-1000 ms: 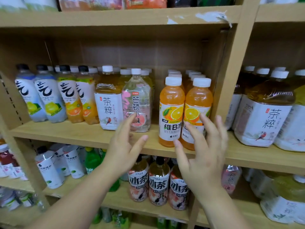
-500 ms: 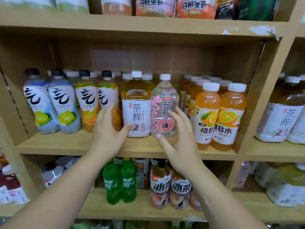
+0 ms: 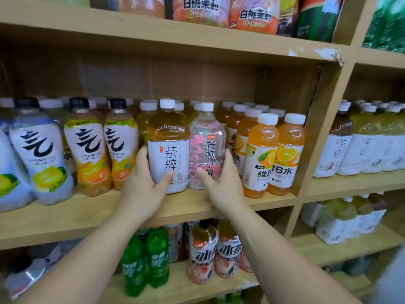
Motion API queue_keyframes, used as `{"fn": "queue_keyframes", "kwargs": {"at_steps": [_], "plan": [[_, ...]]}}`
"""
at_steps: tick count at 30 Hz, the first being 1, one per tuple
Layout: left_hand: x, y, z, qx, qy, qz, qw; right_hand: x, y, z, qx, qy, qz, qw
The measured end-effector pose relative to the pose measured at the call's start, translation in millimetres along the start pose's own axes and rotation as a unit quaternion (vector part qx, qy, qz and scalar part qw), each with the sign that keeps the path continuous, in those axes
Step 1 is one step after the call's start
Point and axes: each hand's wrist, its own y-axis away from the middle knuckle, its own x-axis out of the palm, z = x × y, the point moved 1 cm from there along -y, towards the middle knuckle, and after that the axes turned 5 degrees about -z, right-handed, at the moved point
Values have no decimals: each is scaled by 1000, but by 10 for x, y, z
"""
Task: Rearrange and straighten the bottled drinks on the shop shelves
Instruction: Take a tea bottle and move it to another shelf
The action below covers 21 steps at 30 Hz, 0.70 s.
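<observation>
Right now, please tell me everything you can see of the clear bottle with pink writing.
The clear bottle looks like transparent plastic, with a white cap, pink script and a peach picture. It stands upright at the front of the middle shelf, close beside the tea bottle. The right hand grips its lower part, thumb on the front.

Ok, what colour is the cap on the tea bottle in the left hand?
White cap on the tea bottle, seen in the head view.
</observation>
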Motion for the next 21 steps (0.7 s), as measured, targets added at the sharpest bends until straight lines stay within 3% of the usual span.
{"fn": "queue_keyframes", "kwargs": {"at_steps": [3, 8, 12, 16, 21], "plan": [[-19, -9, 20, -14, 9, -16, 1000, 29, 79, -3, -31, 59, -64, 996], [-85, 51, 31, 8, -18, -57, 998, 21, 134, 3, -52, 53, -108, 991], [-95, 63, 41, 7, -32, -61, 998, 26, 146, 28, -46, 37, -104, 993], [-110, 76, 20, 14, -51, -66, 996, 4, 152, 51, -7, -38, -52, 998], [-164, 157, 9, 34, -32, -32, 998, -42, 152, 71, 4, -54, -43, 998]]}}
